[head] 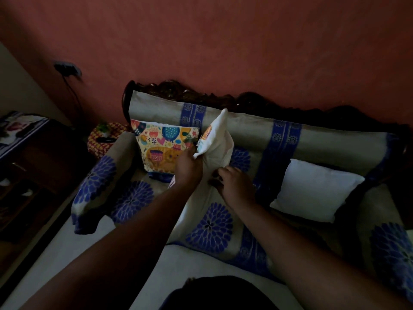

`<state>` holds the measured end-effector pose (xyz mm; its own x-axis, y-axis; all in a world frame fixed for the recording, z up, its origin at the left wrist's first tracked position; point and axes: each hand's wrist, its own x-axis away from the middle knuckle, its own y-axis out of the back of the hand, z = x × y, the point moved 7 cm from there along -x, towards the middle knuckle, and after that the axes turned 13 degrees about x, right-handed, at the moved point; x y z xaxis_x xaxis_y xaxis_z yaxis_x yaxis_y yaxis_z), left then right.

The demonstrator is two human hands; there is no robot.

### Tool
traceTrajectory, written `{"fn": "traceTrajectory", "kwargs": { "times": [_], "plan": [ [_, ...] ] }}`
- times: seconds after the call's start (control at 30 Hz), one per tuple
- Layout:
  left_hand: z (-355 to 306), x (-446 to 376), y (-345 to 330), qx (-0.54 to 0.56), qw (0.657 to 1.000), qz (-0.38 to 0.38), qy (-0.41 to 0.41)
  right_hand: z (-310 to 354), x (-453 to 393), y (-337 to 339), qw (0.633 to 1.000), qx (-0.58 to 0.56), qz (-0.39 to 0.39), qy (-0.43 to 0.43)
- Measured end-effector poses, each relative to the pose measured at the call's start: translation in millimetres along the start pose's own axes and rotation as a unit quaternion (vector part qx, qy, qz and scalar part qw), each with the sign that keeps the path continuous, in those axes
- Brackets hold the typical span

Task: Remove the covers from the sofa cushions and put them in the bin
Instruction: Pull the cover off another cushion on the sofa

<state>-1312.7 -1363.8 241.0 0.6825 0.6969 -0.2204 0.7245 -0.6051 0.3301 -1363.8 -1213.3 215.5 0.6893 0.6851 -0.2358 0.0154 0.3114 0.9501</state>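
A cushion (218, 151) stands on end in the middle of the sofa seat, its cover turned partly inside out so white lining shows with a strip of colourful print. My left hand (187, 166) grips the cover's edge at its left side. My right hand (234, 184) pinches the white fabric lower down on the right. A second cushion (165, 144) in a bright elephant-print cover leans against the sofa back at the left. A bare white cushion (312, 191) lies at the right of the seat. No bin is in view.
The sofa (312, 142) wears a beige cover with blue flower prints and stands against a red wall. Its left armrest (96, 186) sits beside a dark wooden cabinet (33, 157). A patterned basket (102, 139) stands in the corner behind it.
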Motion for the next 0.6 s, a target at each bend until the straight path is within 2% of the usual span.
{"fn": "traceTrajectory", "kwargs": {
  "times": [0.23, 0.3, 0.37, 0.43, 0.6],
  "plan": [
    [7.4, -12.5, 13.4, 0.078, 0.994, -0.036, 0.072, 6.9, -15.9, 14.7, 0.988, 0.120, -0.077, 0.054],
    [12.0, -14.1, 19.5, 0.115, 0.985, -0.061, 0.109, 6.7, -19.1, 17.8, 0.991, 0.091, -0.083, 0.057],
    [17.9, -13.4, 23.3, 0.165, 0.970, -0.088, 0.154, 5.8, -23.3, 19.0, 0.997, 0.025, -0.049, 0.044],
    [17.6, -9.6, 24.6, 0.201, 0.959, -0.094, 0.177, 10.0, -24.7, 19.8, 0.998, 0.007, -0.033, 0.051],
    [7.5, -6.1, 36.5, 0.265, 0.938, -0.120, 0.191, 18.1, -4.7, 19.9, 0.991, 0.016, -0.095, 0.088]
  ]
}}
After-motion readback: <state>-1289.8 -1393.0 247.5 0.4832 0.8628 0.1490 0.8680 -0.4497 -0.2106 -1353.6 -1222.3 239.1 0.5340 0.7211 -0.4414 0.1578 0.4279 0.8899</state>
